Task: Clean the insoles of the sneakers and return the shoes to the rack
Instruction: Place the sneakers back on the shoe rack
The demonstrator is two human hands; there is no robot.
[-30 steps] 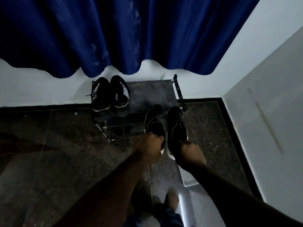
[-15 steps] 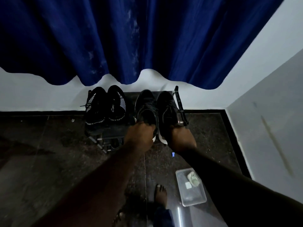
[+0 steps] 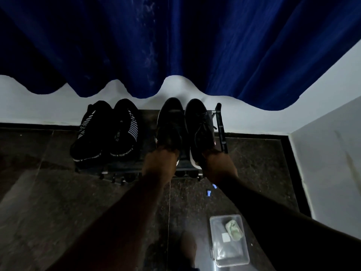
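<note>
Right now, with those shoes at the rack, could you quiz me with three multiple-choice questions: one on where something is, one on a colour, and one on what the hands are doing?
1. Where is the clear box?
A. On the rack
B. On the floor, lower right
C. Hung from the curtain

2. What colour is the curtain?
A. Blue
B. Red
C. Green

3. What are the left hand and right hand doing?
A. Hanging free
B. Lifting the box
C. Each gripping the heel of a plain black shoe

Answers:
1 B: the box lies on the dark floor beside a bare foot.
2 A: its folds are deep blue.
3 C: each hand's fingers curl round a heel at the rack's right end.
</note>
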